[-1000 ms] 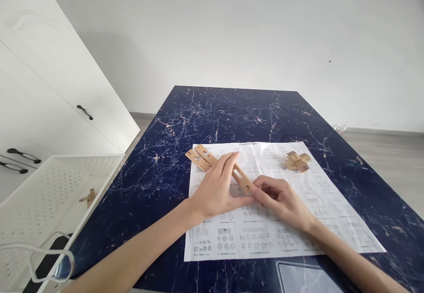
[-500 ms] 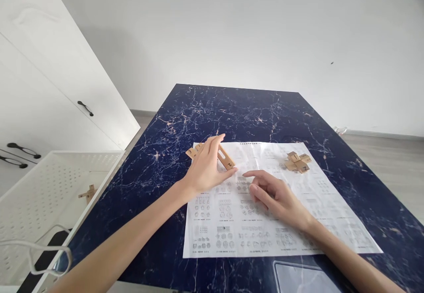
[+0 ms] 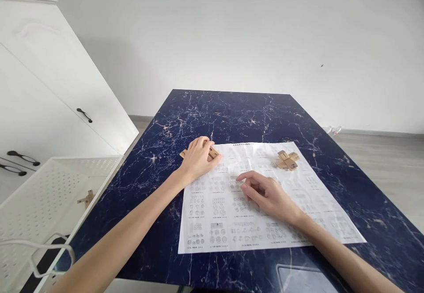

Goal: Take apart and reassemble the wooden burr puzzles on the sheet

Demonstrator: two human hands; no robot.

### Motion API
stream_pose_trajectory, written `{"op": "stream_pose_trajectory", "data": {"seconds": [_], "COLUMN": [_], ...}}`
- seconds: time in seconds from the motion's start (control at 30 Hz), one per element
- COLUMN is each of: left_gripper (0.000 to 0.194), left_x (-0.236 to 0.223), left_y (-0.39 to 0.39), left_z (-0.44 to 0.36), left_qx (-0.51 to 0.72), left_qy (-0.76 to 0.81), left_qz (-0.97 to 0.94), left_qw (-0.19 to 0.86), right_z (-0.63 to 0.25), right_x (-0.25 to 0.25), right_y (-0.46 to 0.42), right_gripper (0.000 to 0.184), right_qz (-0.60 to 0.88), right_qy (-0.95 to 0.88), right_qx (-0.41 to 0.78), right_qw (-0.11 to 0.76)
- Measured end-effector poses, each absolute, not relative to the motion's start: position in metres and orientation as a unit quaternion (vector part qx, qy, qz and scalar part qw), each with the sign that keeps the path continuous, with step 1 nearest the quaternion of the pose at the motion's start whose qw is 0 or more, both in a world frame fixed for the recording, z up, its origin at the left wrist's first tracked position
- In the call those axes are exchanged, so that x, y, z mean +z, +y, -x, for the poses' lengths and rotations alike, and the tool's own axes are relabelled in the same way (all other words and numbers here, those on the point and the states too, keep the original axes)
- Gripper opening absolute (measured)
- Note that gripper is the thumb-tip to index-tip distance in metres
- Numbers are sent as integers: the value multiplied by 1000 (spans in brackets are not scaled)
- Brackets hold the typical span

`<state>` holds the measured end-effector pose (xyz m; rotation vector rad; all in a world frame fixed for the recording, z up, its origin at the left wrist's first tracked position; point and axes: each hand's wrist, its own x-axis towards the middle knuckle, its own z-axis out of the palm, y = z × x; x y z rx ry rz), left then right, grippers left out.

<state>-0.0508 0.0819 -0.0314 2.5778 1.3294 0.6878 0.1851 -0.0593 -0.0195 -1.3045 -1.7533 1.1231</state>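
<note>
Left hand [image 3: 196,161]: I clasp numbered wooden pieces [image 3: 213,152], now nearer the diagram sheet [image 3: 228,215] corner | Right hand [image 3: 272,198]: released, making the hold one-handed

Beyond the sheet [image 3: 271,235], the far part of the counter [image 3: 225,112] lies open up to the wall [image 3: 232,32]. Between the two hands, only flat paper shows; the crossed wooden blocks [image 3: 287,160] stand up beyond the right hand [image 3: 265,195].
</note>
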Motion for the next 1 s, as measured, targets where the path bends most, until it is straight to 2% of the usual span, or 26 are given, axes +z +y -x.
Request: {"op": "stream_pose_trajectory", "data": {"seconds": [0.23,0.33,0.5,0.63,0.7,0.8,0.9,1.0], "left_gripper": [39,36,34,46,56,71,80,79], "left_x": [-30,-31,-33,-35,-35,-36,-36,-36], "left_y": [76,74,73,73,73,73,72,72], "left_z": [57,62,72,78,82,89,94,96], "left_qx": [237,242,249,241,237,236,240,247], "left_qy": [483,500,523,522,524,532,535,526], "left_qz": [-842,-831,-815,-818,-818,-813,-810,-814], "left_qw": [31,8,-17,-18,-19,-15,-5,4], "right_z": [-187,-190,-198,-213,-225,-242,-255,-259], "right_x": [-18,-20,-24,-23,-25,-33,-46,-55], "right_y": [-59,-60,-59,-50,-43,-33,-28,-26], "right_gripper": [31,30,22,17,21,33,41,41], "right_qz": [499,503,542,572,594,641,679,686], "right_qy": [-680,-698,-732,-686,-654,-616,-605,-612], "right_qx": [420,380,163,42,-28,-158,-122,-67], "right_qw": [336,340,379,447,468,430,396,386]}}
